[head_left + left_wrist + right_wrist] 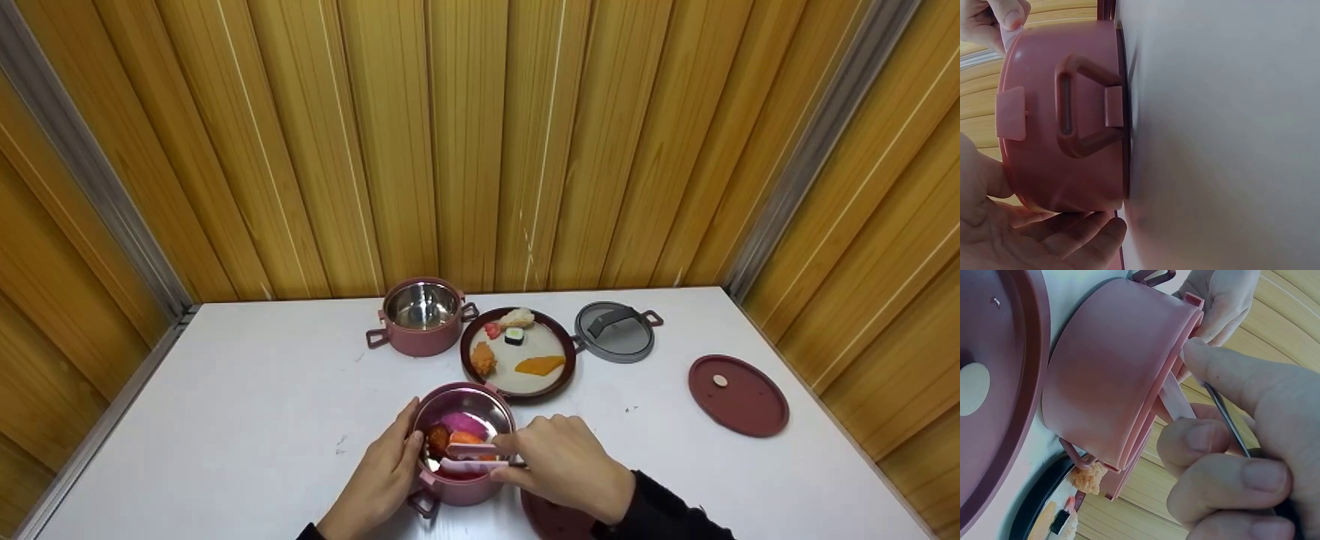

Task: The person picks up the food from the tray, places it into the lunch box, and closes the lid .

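Observation:
A pink pot (pixel 469 493) with a shiny steel inside stands at the front of the table. My left hand (pixel 384 466) holds its left side, thumb near the rim; the left wrist view has the fingers (pixel 1081 233) bent round the wall. From the right, my right hand (pixel 564 461) grips tongs (pixel 474 466), and their pale pink tips reach down into the pot. Inside lie a brown ball (pixel 438 438), an orange piece of play food (pixel 466 436) and a magenta piece (pixel 459 421). The tongs' tips overlap the orange piece; I cannot tell whether they pinch it.
Behind the pot sits a dark-rimmed plate (pixel 504 360) bearing several play foods. A second pink pot (pixel 424 342) stands at its left, a grey lid (pixel 624 346) at its right. One dark red lid (pixel 739 405) lies far right; another lid (pixel 546 517) is partly under my right arm.

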The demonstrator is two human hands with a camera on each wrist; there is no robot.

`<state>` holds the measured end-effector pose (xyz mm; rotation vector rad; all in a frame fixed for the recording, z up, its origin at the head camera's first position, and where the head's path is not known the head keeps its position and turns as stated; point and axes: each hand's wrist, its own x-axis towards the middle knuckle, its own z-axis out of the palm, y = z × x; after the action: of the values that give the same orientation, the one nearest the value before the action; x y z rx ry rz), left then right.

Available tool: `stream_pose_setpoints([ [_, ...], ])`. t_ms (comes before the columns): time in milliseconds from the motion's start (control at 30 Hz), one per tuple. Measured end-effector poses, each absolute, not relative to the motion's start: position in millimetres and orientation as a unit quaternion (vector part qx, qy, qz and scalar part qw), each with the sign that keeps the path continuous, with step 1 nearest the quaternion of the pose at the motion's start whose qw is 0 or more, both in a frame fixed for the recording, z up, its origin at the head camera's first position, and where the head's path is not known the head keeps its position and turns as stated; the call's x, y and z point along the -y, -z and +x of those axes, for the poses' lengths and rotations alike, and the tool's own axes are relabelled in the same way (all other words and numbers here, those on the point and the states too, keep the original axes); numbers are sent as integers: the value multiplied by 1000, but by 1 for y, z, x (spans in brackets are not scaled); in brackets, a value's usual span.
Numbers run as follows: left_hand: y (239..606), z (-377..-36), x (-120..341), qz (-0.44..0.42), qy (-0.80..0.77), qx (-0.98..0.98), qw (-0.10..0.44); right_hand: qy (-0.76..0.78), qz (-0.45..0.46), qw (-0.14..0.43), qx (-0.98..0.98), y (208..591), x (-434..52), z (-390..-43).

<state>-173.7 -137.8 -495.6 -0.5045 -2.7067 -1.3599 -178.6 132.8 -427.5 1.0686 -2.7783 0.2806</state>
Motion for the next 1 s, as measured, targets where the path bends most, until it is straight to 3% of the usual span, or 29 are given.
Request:
stream_pose_setpoints([
  [1000,492,-174,141,-163,441,882,41,-133,333,62,932,423,-142,-180],
])
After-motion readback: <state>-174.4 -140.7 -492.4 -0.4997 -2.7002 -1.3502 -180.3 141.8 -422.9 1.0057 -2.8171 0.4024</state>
